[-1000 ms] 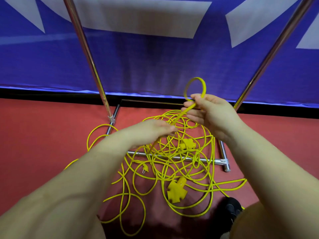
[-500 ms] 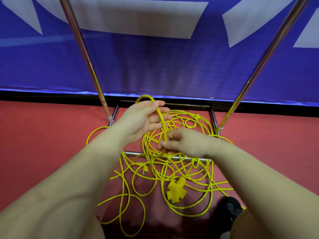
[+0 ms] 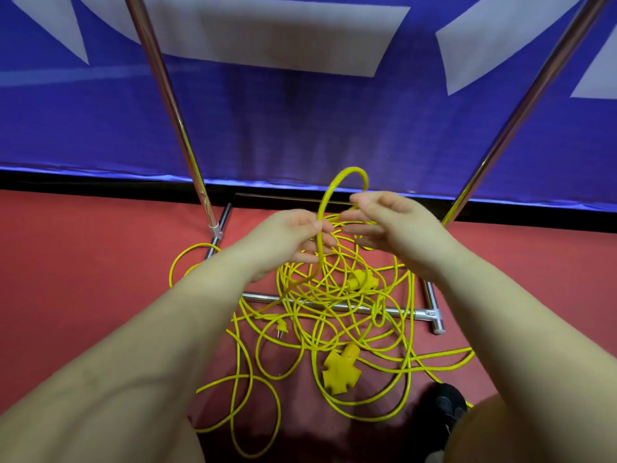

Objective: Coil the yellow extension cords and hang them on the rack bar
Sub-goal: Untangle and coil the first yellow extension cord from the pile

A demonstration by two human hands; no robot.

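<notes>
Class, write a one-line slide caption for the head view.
Left hand and right hand hold a yellow cord loop above the tangled pile.

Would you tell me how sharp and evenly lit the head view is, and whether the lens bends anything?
Head view: even, soft light; wide-angle splay tilts the left rack pole and right rack pole apart; faint blur on the right hand; yellow cords sharp.

2 bare, sleeveless forearms; 1 black shoe (image 3: 445, 407)
</notes>
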